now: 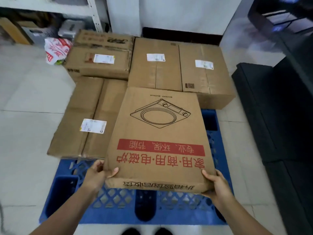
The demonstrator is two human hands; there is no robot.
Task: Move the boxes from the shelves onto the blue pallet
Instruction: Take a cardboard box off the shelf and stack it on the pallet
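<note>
I hold a flat cardboard box point(159, 133) printed with a cooker drawing and red Chinese text, above the front right of the blue pallet point(116, 200). My left hand point(98, 173) grips its near left corner and my right hand point(216, 184) grips its near right corner. Several brown boxes lie on the pallet: one at the left point(81, 119), one at the back left point(98, 63) with another behind it point(103, 39), and a wide one at the back right point(183, 65). Most of the pallet is hidden under them.
A white shelf frame point(94, 16) with stored items stands at the back left, with a crumpled red-and-white bag point(56, 50) on the floor beside it. Dark equipment and black mats point(274, 116) line the right side. A white wall rises behind. Pale floor tiles point(25, 116) lie to the left.
</note>
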